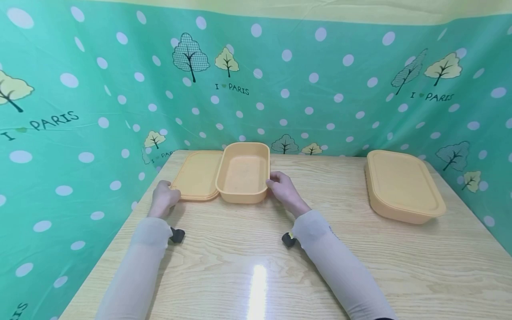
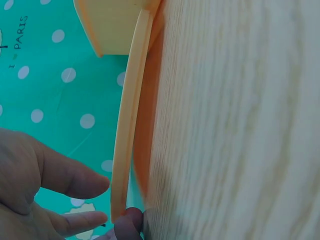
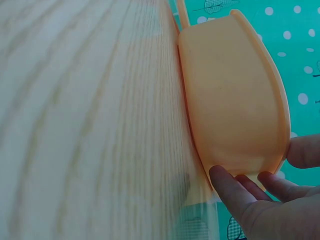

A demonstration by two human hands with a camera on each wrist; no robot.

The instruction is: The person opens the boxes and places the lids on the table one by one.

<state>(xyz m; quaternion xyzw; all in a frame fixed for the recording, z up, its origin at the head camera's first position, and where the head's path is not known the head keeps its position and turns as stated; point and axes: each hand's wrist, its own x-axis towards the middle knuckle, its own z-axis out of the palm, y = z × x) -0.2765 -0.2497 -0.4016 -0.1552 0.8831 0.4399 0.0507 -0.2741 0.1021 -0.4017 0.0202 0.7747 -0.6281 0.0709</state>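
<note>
My left hand [image 1: 163,198] pinches the left edge of a flat yellow-orange lid [image 1: 199,175], thumb on the upper side and a fingertip below. In the left wrist view this lid [image 2: 129,112] is raised a little over the table at the held end. To its right stands an open, rounded-rectangular food container [image 1: 243,198] of the same colour, with nothing inside. My right hand [image 1: 287,193] holds that container by its near right corner. In the right wrist view the thumb is at the rim and the fingers lie against the wall of the container [image 3: 230,100].
A second container [image 1: 405,184] with its lid on sits at the right of the wooden table [image 1: 224,258]. A green dotted curtain [image 1: 304,89] hangs behind the table and along its sides. Light glares off the tabletop near the front.
</note>
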